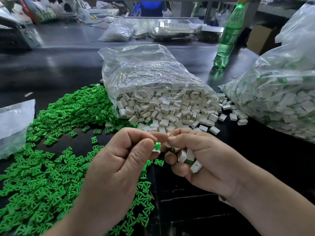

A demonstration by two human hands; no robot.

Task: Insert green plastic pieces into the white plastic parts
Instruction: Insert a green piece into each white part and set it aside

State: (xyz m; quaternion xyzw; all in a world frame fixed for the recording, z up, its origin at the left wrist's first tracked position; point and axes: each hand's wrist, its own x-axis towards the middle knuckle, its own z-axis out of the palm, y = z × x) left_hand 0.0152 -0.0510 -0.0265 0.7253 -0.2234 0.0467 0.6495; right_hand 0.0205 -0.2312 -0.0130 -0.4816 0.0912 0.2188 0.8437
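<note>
You are mid-insertion. Your left hand point(119, 160) has its grip closed in a thumb-and-forefinger pinch on a small white box-shaped plastic part point(156, 151). A bright green forked plastic piece point(157, 145) stands out of the top of it, by the look only partly seated. Your right hand point(201, 160) meets it fingertip to fingertip. Its grip is curled round a clutch of further white plastic parts point(183, 155) in the palm. Some of these show green at one end, so they are probably already fitted.

The next move calls for pressing the green piece straight down until it sits home, most likely with a right fingertip while the left pinch steadies the white part. Keep the push in line with the slot so the piece does not cock and jam, and keep the palmed parts from spilling.

After that you will need fresh stock. The loose heap of green pieces point(51, 176) lies on the dark worktop point(187, 210) below and left of your left hand. Empty white parts spill from the clear plastic bag point(153, 74) just beyond both hands.
</note>
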